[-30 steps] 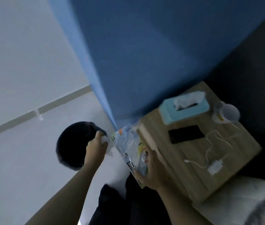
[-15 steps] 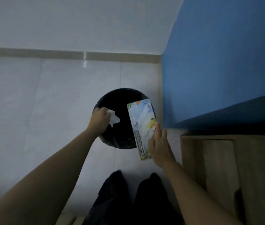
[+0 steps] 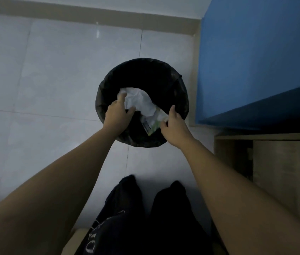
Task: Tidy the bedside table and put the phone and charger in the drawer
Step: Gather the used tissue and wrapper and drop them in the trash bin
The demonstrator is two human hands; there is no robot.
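Note:
A round black bin (image 3: 175, 85) lined with a dark bag stands on the floor below me. My left hand (image 3: 117, 115) reaches over its near rim and grips a crumpled white tissue (image 3: 136, 100) inside the opening. My right hand (image 3: 175, 126) pinches the end of a printed plastic wrapper (image 3: 153, 121) between thumb and forefinger; the wrapper slants down into the bin under the tissue. The wooden bedside table (image 3: 283, 162) shows only partly at the right edge. Phone and charger are out of view.
A blue wall panel (image 3: 255, 61) rises to the right of the bin, above the table. Pale floor tiles (image 3: 53, 80) spread to the left and behind the bin. My dark-trousered legs (image 3: 145, 218) are at the bottom centre.
My view has swung from the table down onto the bin. Both hands have moved over the opening, and the wrapper has gone from flat beside the bin to inside it with the tissue.

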